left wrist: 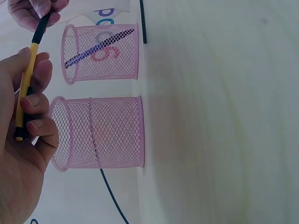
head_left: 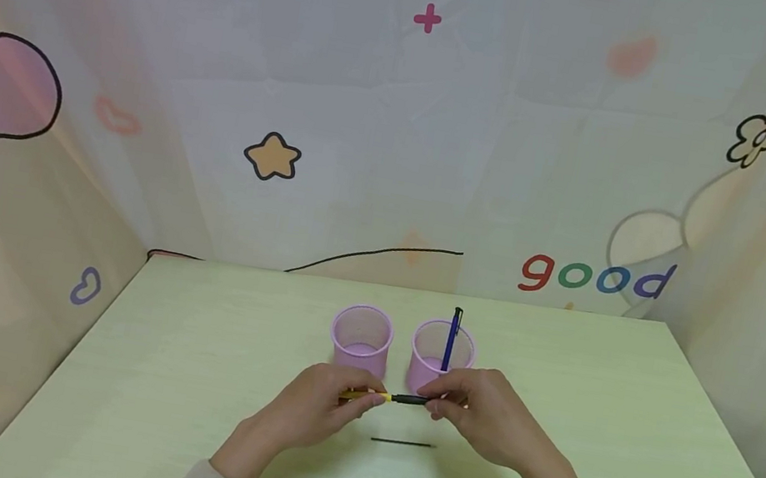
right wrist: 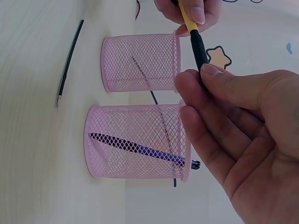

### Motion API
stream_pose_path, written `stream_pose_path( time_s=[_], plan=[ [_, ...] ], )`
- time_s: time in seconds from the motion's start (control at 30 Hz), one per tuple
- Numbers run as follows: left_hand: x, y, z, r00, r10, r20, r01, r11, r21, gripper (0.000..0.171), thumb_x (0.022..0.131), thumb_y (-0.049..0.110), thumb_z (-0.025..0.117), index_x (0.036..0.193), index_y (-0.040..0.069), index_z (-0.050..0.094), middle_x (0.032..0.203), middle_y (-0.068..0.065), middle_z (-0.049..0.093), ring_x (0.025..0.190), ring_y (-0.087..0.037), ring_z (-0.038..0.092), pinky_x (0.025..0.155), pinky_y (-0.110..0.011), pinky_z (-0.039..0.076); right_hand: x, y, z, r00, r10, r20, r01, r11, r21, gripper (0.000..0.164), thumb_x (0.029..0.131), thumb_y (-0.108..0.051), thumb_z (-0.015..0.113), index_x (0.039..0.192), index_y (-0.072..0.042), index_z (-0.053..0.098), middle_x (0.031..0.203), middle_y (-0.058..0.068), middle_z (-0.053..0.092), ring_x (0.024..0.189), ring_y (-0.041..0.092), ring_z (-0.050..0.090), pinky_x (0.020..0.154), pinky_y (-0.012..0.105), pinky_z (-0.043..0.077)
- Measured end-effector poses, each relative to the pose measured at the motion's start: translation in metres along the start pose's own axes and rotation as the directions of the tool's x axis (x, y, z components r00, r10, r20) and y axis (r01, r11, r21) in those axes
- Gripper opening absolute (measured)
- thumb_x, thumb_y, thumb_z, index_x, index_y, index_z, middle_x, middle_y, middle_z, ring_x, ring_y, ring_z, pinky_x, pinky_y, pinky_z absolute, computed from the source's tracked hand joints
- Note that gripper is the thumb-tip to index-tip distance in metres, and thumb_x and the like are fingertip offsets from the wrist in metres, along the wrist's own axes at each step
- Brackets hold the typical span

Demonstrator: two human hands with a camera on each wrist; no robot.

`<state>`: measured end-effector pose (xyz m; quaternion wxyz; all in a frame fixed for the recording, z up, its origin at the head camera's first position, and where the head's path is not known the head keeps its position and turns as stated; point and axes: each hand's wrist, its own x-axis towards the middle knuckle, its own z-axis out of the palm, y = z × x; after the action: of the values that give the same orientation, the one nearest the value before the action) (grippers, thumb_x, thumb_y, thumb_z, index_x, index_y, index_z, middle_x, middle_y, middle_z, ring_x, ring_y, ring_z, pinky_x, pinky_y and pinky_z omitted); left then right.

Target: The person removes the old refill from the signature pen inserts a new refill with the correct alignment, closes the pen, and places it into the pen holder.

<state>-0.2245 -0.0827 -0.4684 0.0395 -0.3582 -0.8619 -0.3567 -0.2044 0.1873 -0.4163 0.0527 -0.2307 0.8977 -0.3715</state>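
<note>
Both hands hold one yellow-and-black pen [left wrist: 29,70] level above the table. My left hand [head_left: 326,399] grips its yellow barrel, fingers curled round it. The thumb and fingertips of my right hand [head_left: 483,412] pinch the black grip end [right wrist: 198,49]. On the table below lies a thin black pen refill [right wrist: 70,65] with a metal tip. Behind the hands stand two pink mesh pen cups. The left cup [head_left: 361,337] has nothing showing inside; the right cup [head_left: 420,355] has a blue pen [head_left: 450,343] leaning upright in it, its clip end above the rim.
The pale green table [head_left: 178,374] reaches back to a printed cloth backdrop [head_left: 353,56], with more cloth along both sides. The two cups stand side by side just beyond the hands, with a narrow gap between them.
</note>
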Motion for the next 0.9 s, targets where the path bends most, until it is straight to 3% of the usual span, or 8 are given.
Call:
stream_pose_path(
  time_s=[0.43,0.6,0.9],
  plan=[
    [-0.0001,0.0021,-0.0007,1.000,-0.008,0.002,0.008,1.000,-0.005,0.012,0.102,0.029,0.067,0.105,0.021,0.076,0.089,0.005,0.074,0.073,-0.001,0.057,0.069,-0.019,0.052,0.0015,-0.0030,0.0020,0.999,-0.023,-0.022,0.023,1.000,-0.010,0.013,0.092,-0.007,0.076,0.103,-0.013,0.081,0.087,-0.007,0.076,0.078,0.005,0.065,0.071,0.023,0.054],
    [-0.0002,0.0016,-0.0005,1.000,0.025,-0.016,-0.025,1.000,-0.003,0.014,0.102,0.029,0.067,0.104,0.019,0.076,0.088,0.004,0.074,0.073,0.000,0.057,0.069,-0.019,0.052,0.0015,-0.0020,0.0033,1.000,-0.022,-0.017,0.022,1.000,-0.011,0.011,0.092,-0.008,0.076,0.101,-0.013,0.081,0.084,-0.011,0.075,0.077,0.004,0.064,0.071,0.023,0.054],
    [-0.0007,0.0010,-0.0003,0.999,0.033,-0.025,-0.033,0.999,-0.005,0.014,0.102,0.029,0.067,0.104,0.019,0.076,0.088,0.006,0.073,0.074,0.000,0.057,0.070,-0.019,0.052,0.0019,-0.0015,0.0036,1.000,-0.024,0.002,0.024,1.000,0.009,0.010,0.093,-0.008,0.076,0.101,-0.011,0.081,0.084,-0.011,0.075,0.079,0.011,0.067,0.071,0.023,0.054]
  ],
)
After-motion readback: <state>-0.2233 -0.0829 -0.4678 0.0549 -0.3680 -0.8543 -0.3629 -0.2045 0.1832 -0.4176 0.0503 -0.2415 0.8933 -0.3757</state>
